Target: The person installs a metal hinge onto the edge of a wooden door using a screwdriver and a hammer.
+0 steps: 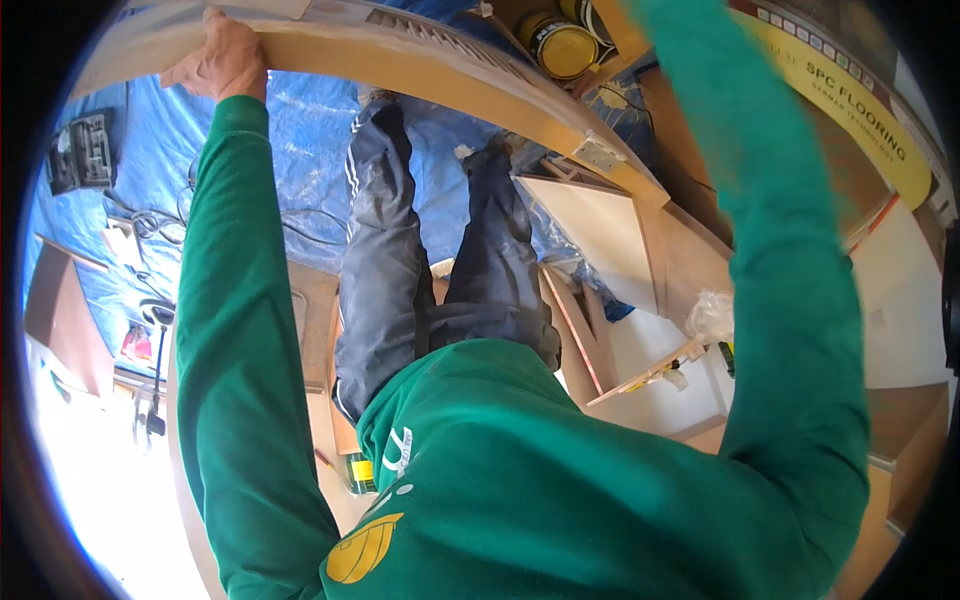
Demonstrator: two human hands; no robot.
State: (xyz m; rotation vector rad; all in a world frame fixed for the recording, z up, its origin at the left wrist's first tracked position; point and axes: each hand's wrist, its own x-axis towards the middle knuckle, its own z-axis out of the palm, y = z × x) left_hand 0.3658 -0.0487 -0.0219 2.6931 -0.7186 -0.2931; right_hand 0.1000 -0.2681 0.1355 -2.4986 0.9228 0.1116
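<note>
A long wooden panel [380, 62] crosses the top of the head view, its edge bent by the lens. My left hand [222, 58] is closed over the panel's edge near its left end, with one finger stretched along the top. A slatted grille-like strip [450, 42] lies along the panel's upper face. Toward the panel's right end sits a small pale fitting [598, 153]. My right arm is raised, its green sleeve blurred by motion. The right hand is beyond the upper edge, so what it touches is hidden.
A blue plastic sheet [310, 130] covers the floor, with an open black tool case [85, 152] and loose cables [150, 222] on it. Cut boards [595, 225] and a clear plastic bag [710, 315] are at right. Paint tins [563, 50] and a large carton [840, 100] stand farther back.
</note>
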